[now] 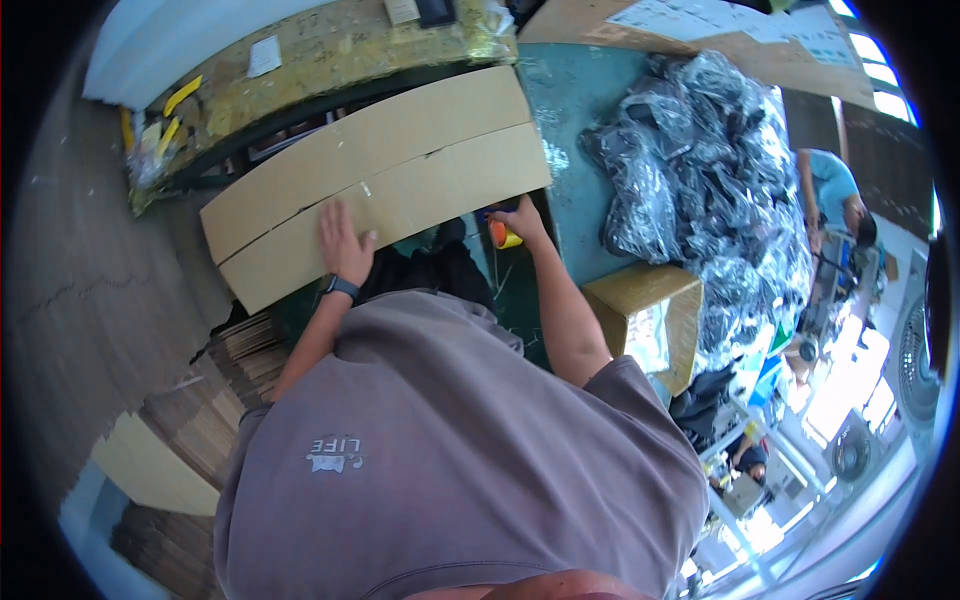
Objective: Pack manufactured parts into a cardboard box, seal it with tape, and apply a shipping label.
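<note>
Cardboard box (400,185) is lying crosswise before the person, its two long top flaps (380,125) meeting along a seam (300,213). The left hand (346,242) is resting flat on the near flap, fingers extended and slightly spread, gripping nothing. The right hand (519,220) is holding an orange-and-yellow roll (505,235), probably tape, just off the box's near edge toward its right end; how tightly its fingers are closing, I cannot tell.

Because the seam is showing a dark gap, the flaps could be springing up or sitting misaligned if the left palm is pressing only one of them. Pressure so close to the box's near edge could also be tilting or sliding it, and the roll could be catching on that edge.

Beyond the box, a worktable (340,50) is closing off the far side. Right of the box, dark goods in clear plastic (690,150) are heaping up, and nearer the person a brown carton (630,288) is crowding the right forearm. Flat cardboard sheets (245,350) are standing by the box's near-left corner, narrowing the left arm's room.
</note>
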